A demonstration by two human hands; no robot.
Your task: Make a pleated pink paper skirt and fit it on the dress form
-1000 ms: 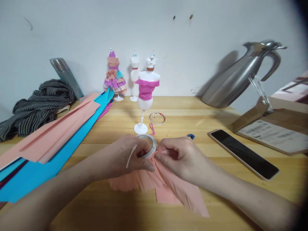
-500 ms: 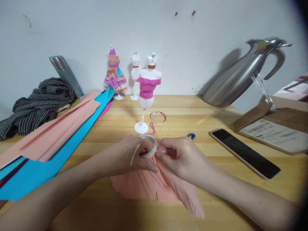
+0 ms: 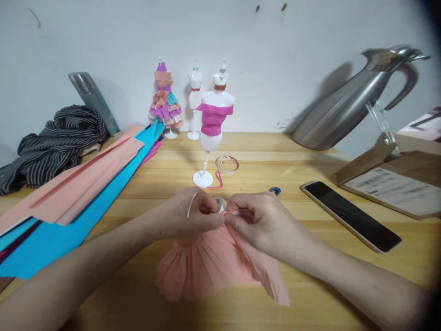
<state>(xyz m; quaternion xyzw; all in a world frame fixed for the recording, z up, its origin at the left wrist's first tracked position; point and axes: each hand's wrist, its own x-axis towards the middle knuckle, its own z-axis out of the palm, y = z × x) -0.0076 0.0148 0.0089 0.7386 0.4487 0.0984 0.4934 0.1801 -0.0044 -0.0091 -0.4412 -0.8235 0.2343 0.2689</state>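
A piece of salmon-pink crepe paper (image 3: 213, 264), gathered into pleats along its top edge, fans out over the table below both hands. My left hand (image 3: 195, 212) is closed, thumb and forefinger pinching the gathered edge; a thin white strip lies across its back. Close beside it, my right hand (image 3: 262, 219) pinches the same edge, fingers curled. Between the hands shows part of a roll of tape (image 3: 221, 202), mostly covered by the fingers. Just beyond stands a small white dress form (image 3: 209, 140) with a magenta paper top (image 3: 212, 120).
Folded pink paper (image 3: 86, 179) and blue paper (image 3: 79, 225) lie at left, near a striped cloth (image 3: 62, 142). At right are a phone (image 3: 351, 216), a cardboard box (image 3: 396, 184) and a steel jug (image 3: 341, 105). A dressed form (image 3: 167, 99) stands against the wall.
My left fingers have come out of the tape ring and now pinch the paper's edge. The tape roll has turned and shows less. The paper's left side has spread lower.
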